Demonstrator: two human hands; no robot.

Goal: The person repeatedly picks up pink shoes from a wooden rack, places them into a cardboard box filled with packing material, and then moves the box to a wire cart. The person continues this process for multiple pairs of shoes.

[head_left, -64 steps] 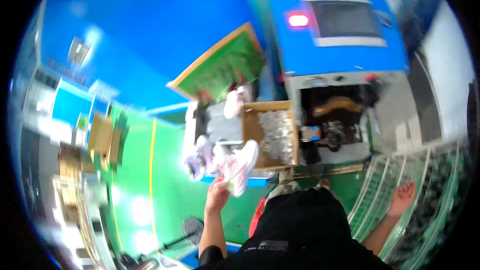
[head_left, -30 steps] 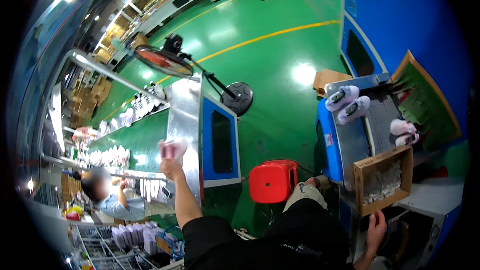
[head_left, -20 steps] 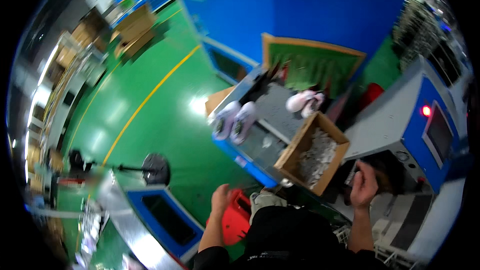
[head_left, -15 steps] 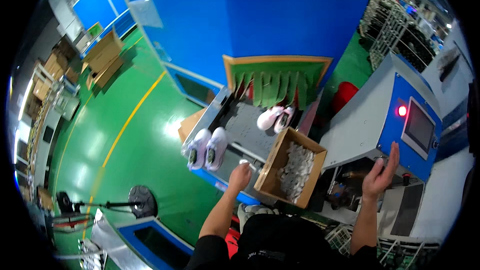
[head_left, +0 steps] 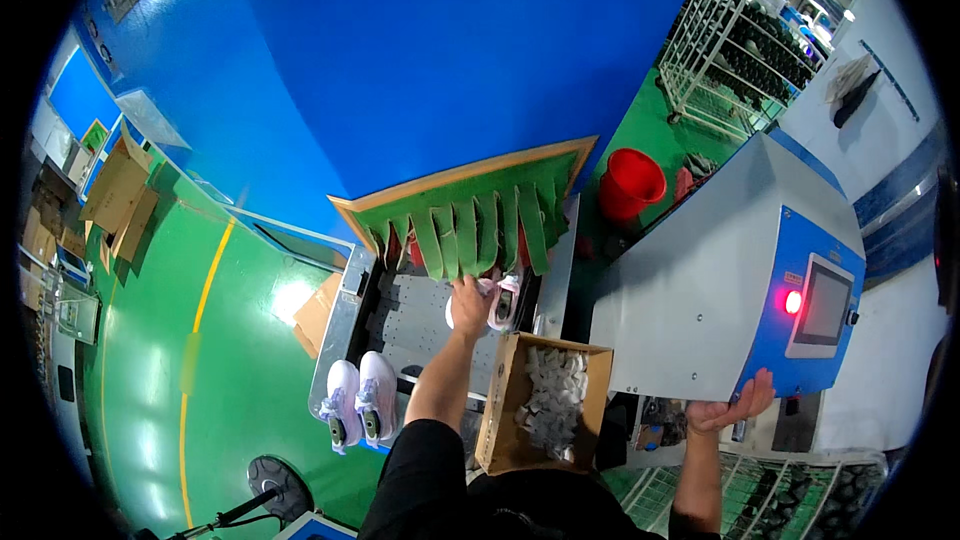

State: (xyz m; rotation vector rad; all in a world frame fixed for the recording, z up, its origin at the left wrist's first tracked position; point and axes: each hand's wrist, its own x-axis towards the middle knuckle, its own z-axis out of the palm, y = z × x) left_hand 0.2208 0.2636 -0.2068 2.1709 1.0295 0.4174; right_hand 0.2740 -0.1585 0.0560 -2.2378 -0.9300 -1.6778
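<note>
"Well, can you read that label (head_left: 793, 278) above the red lamp (head_left: 793, 302)?"
"Too small. The left hand (head_left: 468, 308) is at the pink shoes (head_left: 505, 302), far edge of the conveyor (head_left: 415, 315); can't tell whether it grips. Right hand (head_left: 733, 405): fingers released, by the grey machine (head_left: 690, 310)."

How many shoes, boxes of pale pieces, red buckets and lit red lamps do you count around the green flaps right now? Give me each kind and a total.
Shoes: 4, two at the left and two by the green flaps, one partly hidden by the left hand
Box of pale pieces: 1
Red bucket: 1
Lit red lamp: 1
Total: 7
</note>
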